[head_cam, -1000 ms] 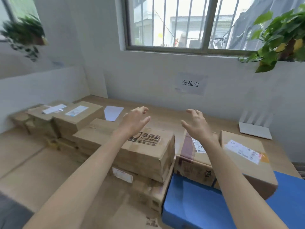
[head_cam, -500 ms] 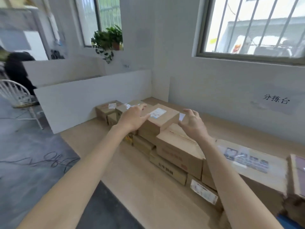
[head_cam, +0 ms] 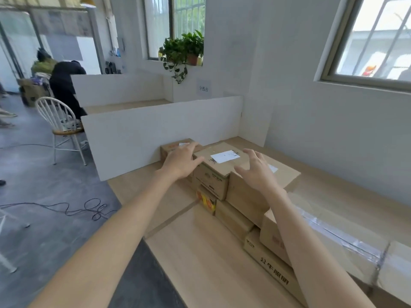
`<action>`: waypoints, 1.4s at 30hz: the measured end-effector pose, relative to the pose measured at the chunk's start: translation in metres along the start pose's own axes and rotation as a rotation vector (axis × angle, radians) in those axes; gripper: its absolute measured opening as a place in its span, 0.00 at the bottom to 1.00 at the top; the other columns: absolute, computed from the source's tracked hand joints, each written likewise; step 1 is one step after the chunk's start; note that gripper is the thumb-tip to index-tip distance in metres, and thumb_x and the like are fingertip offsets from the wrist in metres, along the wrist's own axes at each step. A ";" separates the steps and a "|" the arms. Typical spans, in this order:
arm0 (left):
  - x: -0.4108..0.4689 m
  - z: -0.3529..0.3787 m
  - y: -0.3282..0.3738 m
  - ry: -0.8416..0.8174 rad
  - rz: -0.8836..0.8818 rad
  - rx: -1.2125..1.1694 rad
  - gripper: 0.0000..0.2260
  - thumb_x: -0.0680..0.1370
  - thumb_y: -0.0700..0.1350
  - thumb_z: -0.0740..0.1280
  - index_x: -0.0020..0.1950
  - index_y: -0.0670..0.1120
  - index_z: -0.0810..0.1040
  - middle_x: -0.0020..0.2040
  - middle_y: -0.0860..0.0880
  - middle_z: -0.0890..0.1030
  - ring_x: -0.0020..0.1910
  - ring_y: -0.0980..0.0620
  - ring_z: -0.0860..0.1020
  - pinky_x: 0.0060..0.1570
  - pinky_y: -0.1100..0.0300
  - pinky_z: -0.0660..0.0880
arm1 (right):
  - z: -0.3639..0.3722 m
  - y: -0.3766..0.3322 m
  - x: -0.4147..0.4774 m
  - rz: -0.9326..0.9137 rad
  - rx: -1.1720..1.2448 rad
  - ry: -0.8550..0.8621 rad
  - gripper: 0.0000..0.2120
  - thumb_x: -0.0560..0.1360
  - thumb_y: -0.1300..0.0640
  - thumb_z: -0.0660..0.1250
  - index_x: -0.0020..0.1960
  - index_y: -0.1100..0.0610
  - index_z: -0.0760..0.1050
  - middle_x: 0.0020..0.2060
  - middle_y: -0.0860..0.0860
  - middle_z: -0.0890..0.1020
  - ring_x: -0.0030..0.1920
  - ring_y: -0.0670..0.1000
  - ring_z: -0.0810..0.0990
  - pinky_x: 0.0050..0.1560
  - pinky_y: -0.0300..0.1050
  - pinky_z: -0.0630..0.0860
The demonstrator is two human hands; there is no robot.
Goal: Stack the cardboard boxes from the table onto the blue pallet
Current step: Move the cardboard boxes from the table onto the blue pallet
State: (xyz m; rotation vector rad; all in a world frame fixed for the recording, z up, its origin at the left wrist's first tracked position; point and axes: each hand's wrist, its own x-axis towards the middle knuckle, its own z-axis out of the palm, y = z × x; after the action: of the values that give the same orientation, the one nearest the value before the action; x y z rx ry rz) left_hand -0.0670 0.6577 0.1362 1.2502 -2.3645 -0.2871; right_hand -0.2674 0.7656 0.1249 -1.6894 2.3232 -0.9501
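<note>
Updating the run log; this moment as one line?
left hand: open, beside white-labelled brown cardboard box | right hand: open, near it | held: nothing

White walls point(head_cam: 289, 74), barred windows point(head_cam: 375, 41), grey floor point(head_cam: 44, 192), white chair point(head_cam: 60, 127).

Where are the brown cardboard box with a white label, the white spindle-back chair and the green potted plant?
Brown cardboard box with a white label point(head_cam: 216, 164): head view, top face.
White spindle-back chair point(head_cam: 66, 130): head view, wooden seat.
Green potted plant point(head_cam: 182, 46): head view, leaves.
</note>
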 end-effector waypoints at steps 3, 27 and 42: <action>0.044 0.018 -0.038 -0.094 -0.007 -0.030 0.27 0.79 0.56 0.61 0.76 0.51 0.60 0.74 0.46 0.67 0.71 0.45 0.65 0.70 0.46 0.63 | 0.027 0.005 0.039 0.011 0.009 0.002 0.28 0.78 0.48 0.63 0.75 0.50 0.60 0.74 0.51 0.63 0.71 0.54 0.65 0.64 0.51 0.68; 0.266 0.161 -0.140 -0.564 0.397 0.141 0.51 0.66 0.63 0.74 0.78 0.57 0.44 0.79 0.47 0.43 0.76 0.39 0.54 0.73 0.40 0.53 | 0.171 0.047 0.157 0.504 -0.384 -0.063 0.41 0.70 0.31 0.65 0.75 0.47 0.56 0.77 0.55 0.57 0.78 0.57 0.50 0.75 0.55 0.51; 0.294 0.203 -0.185 -0.707 0.471 -0.138 0.45 0.68 0.60 0.74 0.75 0.67 0.47 0.77 0.51 0.34 0.70 0.40 0.67 0.61 0.49 0.73 | 0.202 0.038 0.171 0.647 -0.520 -0.080 0.46 0.68 0.32 0.68 0.76 0.48 0.52 0.78 0.59 0.49 0.78 0.61 0.40 0.75 0.60 0.42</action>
State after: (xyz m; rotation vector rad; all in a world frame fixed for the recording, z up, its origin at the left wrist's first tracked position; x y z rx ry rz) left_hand -0.1734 0.3058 -0.0275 0.5316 -3.0607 -0.8237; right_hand -0.2739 0.5364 -0.0121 -0.9049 2.9192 -0.1628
